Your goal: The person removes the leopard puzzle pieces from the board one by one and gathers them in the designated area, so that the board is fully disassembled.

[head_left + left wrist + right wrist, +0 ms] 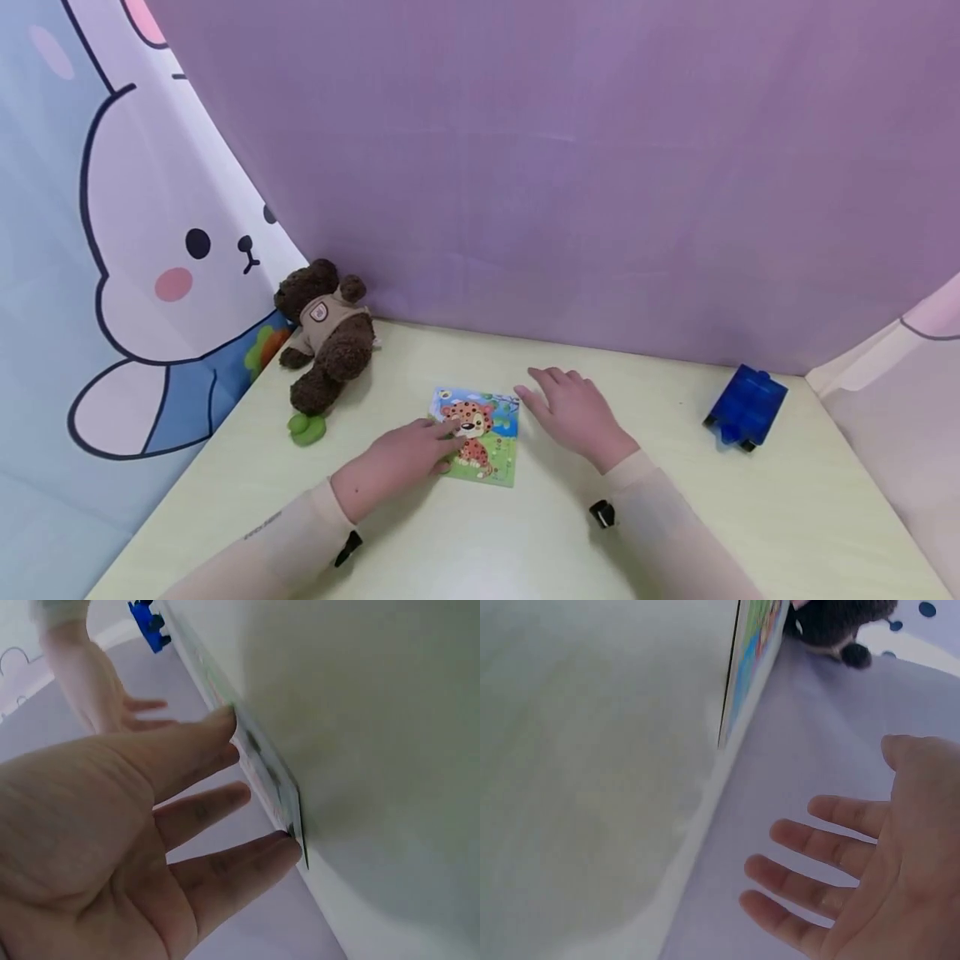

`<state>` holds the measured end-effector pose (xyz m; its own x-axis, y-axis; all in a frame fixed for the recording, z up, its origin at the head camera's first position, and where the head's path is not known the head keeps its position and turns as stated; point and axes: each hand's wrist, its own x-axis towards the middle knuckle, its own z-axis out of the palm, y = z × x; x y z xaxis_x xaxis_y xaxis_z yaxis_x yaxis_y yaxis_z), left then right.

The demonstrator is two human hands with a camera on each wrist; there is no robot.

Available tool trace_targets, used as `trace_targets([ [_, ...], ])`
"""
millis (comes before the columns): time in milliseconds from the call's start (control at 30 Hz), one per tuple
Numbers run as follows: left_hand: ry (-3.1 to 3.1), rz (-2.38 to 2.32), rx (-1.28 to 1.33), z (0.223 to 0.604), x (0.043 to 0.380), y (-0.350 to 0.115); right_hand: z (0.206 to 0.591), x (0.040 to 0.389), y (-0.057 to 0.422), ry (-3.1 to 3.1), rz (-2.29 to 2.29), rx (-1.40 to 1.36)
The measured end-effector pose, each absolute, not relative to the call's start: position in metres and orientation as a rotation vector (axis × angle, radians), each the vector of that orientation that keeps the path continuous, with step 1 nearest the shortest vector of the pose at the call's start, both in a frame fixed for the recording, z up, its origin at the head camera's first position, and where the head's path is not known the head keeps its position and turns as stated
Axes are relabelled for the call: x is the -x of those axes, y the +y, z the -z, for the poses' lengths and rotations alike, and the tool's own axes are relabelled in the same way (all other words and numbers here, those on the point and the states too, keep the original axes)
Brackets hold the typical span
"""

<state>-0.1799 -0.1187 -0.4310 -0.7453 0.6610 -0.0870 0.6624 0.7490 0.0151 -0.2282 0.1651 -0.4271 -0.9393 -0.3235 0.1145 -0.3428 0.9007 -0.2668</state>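
A flat square picture board (498, 454), printed with a spotted leopard cub on grass under blue sky, lies on the table. My left hand (401, 462) reaches over its left side, covering part of the picture. In the left wrist view the extended fingers (225, 870) touch the board's face, the thumb tip at its edge. To the right of the board, my right hand (581, 417) hovers above the table with its fingers spread and holds nothing. The right wrist view shows that palm and the board's edge apart from it.
A brown teddy bear (333, 333) in a beige shirt lies at the table's back left corner, a small green toy (306, 429) by its foot. At the right sits a blue translucent plastic thing (746, 407). A purple curtain (562, 183) hangs behind the table (480, 554).
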Motion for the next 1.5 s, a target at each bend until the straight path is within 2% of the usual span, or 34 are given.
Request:
trace_targets([
  [400,2.979,0.121,-1.269,0.445,0.176,-0.121,0.448,0.259,0.099,-3.077,-0.996,-0.751],
  [667,2.988,0.139,-1.367,0.447,0.174,-0.129,0.457,0.275,0.082,-3.092,-1.078,-0.884],
  [1500,2.865,0.067,-1.175,0.439,0.171,-0.129,0.452,0.295,0.073,-3.207,-1.106,-0.923],
])
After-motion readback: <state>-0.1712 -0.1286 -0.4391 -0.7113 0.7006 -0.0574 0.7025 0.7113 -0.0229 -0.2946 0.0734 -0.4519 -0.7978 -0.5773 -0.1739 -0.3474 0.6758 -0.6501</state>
